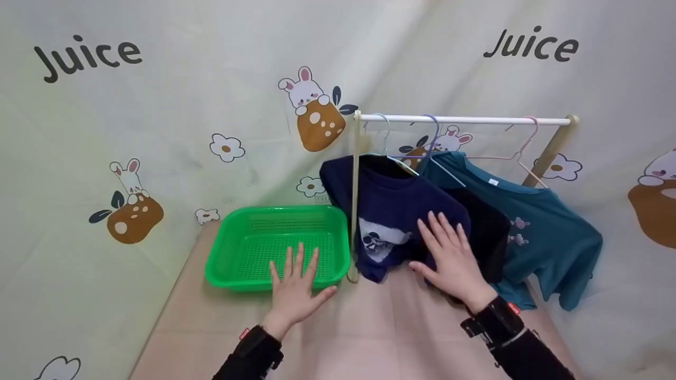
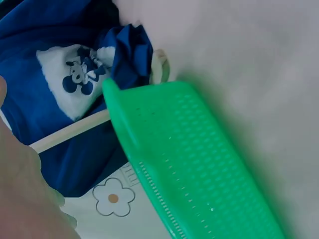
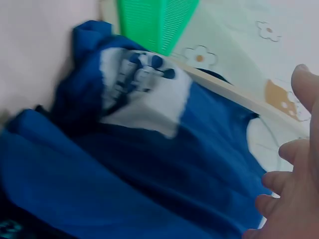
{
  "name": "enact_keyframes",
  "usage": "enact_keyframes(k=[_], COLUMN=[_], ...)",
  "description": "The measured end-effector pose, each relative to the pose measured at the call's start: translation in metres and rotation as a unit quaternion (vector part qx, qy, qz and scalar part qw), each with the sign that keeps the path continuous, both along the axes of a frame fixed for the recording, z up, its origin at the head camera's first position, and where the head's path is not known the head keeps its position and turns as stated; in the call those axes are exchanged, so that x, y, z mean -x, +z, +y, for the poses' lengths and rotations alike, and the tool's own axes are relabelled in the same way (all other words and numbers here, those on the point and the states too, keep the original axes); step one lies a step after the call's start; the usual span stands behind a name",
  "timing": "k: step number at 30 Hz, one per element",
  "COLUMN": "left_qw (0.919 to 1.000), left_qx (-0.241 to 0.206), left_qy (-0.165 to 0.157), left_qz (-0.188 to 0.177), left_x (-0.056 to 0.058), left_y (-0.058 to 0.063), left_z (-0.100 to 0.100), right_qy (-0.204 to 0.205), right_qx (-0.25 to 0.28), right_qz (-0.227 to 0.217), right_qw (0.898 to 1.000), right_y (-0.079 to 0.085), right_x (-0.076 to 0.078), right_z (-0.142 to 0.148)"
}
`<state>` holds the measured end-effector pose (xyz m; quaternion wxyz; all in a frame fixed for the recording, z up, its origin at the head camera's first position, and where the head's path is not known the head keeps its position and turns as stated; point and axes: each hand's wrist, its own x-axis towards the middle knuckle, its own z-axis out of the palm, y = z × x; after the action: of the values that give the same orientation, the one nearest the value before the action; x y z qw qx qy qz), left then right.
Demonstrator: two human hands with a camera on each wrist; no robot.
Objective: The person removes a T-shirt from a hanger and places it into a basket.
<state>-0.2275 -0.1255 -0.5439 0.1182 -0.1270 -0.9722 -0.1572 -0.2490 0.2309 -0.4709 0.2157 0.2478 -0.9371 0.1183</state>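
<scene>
A green plastic basket [image 1: 277,212] with a perforated bottom stands on the left of the table. My left hand [image 1: 296,295] is spread over its near rim, holding nothing. On the right, a small rack carries several garments on hangers. A navy shirt [image 1: 391,198] with a white cartoon patch hangs nearest the basket. In front of it my right hand [image 1: 455,266] is spread with nothing in its grasp; whether it touches the cloth I cannot tell. A black garment [image 1: 483,227] hangs behind, partly hidden, and a teal shirt [image 1: 549,227] hangs farthest right.
The rack has a white rail [image 1: 475,120] and wooden posts, the left post [image 1: 355,195] close beside the basket. A pink hanger [image 1: 520,154] and a purple hanger [image 1: 436,134] hook over the rail. A printed curtain [image 1: 174,95] surrounds the pinkish tabletop [image 1: 359,327].
</scene>
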Motion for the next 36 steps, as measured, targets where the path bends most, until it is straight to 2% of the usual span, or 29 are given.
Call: enact_keyframes(k=[3,8,12,19,27,33,36], left_qw=[0.9999,0.9974,0.9941,0.9903,0.9883,0.9771,0.9713], left_qx=[-0.001,-0.043,-0.072,-0.083,-0.114,-0.185,-0.216], left_qy=[0.004,-0.009,-0.012,0.0,0.015,0.023,0.025], left_qz=[0.012,0.058,0.08,0.112,0.1,0.102,0.096], left_x=[0.003,0.008,0.01,0.012,0.013,0.007,0.003], left_y=[0.008,0.013,0.006,-0.008,-0.02,-0.028,-0.031], left_z=[-0.002,-0.001,0.003,0.013,0.028,0.04,0.046], right_qy=[0.003,-0.001,-0.009,-0.016,-0.024,-0.036,-0.04], right_qx=[0.006,0.032,0.059,0.094,0.104,0.104,0.114], right_qz=[0.01,0.034,0.044,0.022,-0.02,-0.069,-0.078], right_qw=[1.0,0.999,0.997,0.995,0.994,0.992,0.99], right_y=[0.016,0.037,0.05,0.071,0.086,0.093,0.097], right_x=[0.007,0.026,0.045,0.076,0.099,0.113,0.119], right_z=[-0.003,-0.007,-0.011,-0.024,-0.045,-0.059,-0.064])
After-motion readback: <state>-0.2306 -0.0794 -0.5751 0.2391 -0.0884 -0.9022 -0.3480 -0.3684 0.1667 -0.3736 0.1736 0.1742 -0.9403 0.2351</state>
